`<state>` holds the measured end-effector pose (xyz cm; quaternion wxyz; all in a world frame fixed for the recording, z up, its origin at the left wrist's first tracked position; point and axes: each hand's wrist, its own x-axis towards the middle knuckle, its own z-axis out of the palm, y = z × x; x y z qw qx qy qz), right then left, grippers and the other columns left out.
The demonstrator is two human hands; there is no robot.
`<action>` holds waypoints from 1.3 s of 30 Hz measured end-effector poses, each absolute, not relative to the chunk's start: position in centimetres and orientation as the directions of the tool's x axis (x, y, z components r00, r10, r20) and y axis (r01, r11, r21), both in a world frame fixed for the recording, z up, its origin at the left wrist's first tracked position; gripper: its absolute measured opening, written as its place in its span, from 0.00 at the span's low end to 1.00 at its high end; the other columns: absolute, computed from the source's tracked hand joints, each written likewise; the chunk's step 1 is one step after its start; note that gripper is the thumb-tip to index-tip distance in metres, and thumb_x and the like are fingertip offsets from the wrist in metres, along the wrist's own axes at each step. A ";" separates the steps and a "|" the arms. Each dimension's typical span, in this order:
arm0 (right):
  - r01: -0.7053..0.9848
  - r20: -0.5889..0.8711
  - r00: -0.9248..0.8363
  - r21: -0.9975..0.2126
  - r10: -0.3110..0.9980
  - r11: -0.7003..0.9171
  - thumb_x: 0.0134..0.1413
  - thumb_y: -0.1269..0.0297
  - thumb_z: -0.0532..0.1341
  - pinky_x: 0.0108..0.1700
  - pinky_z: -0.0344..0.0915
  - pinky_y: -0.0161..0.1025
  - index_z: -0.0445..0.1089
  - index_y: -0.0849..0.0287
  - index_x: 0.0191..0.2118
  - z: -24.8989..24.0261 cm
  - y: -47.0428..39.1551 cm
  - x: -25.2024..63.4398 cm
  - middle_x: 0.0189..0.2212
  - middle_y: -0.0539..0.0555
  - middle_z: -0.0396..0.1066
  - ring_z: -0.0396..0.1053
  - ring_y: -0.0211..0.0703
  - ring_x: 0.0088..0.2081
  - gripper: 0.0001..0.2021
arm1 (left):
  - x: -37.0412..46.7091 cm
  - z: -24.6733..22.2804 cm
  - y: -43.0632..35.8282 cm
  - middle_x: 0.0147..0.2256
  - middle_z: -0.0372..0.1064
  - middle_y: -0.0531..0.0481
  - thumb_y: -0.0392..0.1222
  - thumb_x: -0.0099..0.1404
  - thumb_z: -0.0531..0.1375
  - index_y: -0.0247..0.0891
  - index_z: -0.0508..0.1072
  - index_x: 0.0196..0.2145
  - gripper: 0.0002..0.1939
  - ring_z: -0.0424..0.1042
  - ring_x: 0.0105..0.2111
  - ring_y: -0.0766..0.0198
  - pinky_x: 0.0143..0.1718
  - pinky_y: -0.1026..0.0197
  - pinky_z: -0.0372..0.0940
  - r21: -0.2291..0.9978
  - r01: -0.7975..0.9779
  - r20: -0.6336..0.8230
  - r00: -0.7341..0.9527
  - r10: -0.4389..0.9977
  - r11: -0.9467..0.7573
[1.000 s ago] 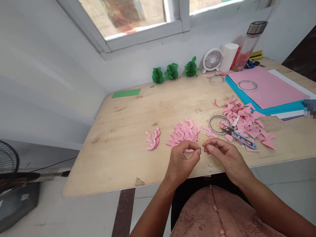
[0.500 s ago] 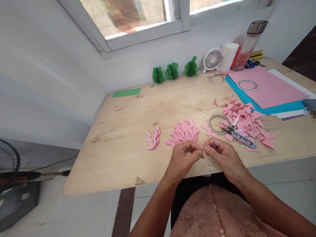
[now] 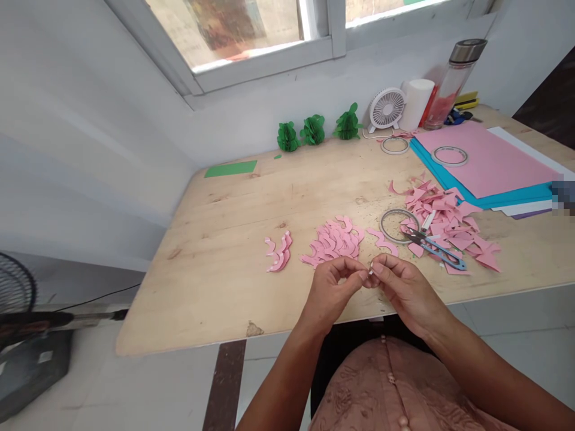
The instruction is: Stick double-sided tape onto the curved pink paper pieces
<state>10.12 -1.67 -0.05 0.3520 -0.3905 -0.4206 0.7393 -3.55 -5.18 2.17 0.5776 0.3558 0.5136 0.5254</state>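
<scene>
My left hand (image 3: 335, 287) and my right hand (image 3: 404, 287) meet fingertip to fingertip above the table's front edge. Both are closed in a pinch. A tiny whitish bit (image 3: 371, 271) shows between the fingertips, too small to name. Just beyond my left hand lies a heap of curved pink paper pieces (image 3: 335, 239). Left of it are a few more curved pieces with white spots (image 3: 283, 254). Near my right hand sit a tape roll (image 3: 383, 226), blue-handled snips (image 3: 442, 254) and a pile of pink scraps (image 3: 442, 209).
Three green paper shapes (image 3: 313, 130), a small white fan (image 3: 387, 109) and a glass bottle (image 3: 453, 90) stand along the wall. Coloured sheets (image 3: 489, 158) with a tape roll on top lie at the right. A green strip (image 3: 230, 169) lies at the back left.
The fingertips of both hands have shifted slightly against each other, and the whitish bit between them shows more clearly. The things on the table have not moved.
</scene>
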 end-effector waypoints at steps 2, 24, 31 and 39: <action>-0.191 -0.287 -0.439 -0.896 0.851 -0.400 0.49 0.55 0.64 0.35 0.54 0.38 0.66 0.58 0.25 -0.1 -1.7 10.1 0.22 0.48 0.61 0.57 0.39 0.29 0.13 | -3.5 2.1 -5.2 0.22 0.70 0.51 0.39 0.54 0.63 0.34 0.73 0.22 0.06 0.69 0.26 0.66 0.35 0.62 0.64 0.952 -0.229 -0.229 -0.097 0.969 0.202; -0.179 -0.290 -0.313 -0.917 0.904 -0.356 0.45 0.53 0.66 0.33 0.54 0.38 0.67 0.57 0.25 -0.2 -1.2 11.2 0.21 0.48 0.61 0.57 0.39 0.28 0.14 | -9.2 -1.0 -4.7 0.32 0.75 0.48 0.38 0.59 0.56 0.39 0.74 0.33 0.07 0.71 0.31 0.61 0.34 0.59 0.62 0.736 0.641 0.040 -0.366 0.930 0.221; -0.172 -0.291 -0.302 -0.920 0.908 -0.352 0.46 0.53 0.66 0.34 0.54 0.38 0.66 0.57 0.25 -0.2 -1.3 11.5 0.21 0.48 0.60 0.56 0.40 0.28 0.14 | -7.9 -1.2 -2.6 0.29 0.71 0.47 0.37 0.56 0.59 0.37 0.71 0.28 0.02 0.68 0.30 0.59 0.29 0.60 0.57 0.559 0.779 -0.006 -0.339 0.941 0.284; -0.170 -0.286 -0.310 -0.922 0.907 -0.349 0.47 0.53 0.65 0.34 0.53 0.38 0.66 0.57 0.24 -0.6 -1.3 11.4 0.21 0.47 0.60 0.56 0.39 0.28 0.14 | -7.6 -1.4 -2.9 0.28 0.70 0.49 0.35 0.57 0.56 0.38 0.65 0.24 0.05 0.67 0.29 0.62 0.28 0.62 0.56 0.591 0.749 -0.005 -0.368 0.930 0.299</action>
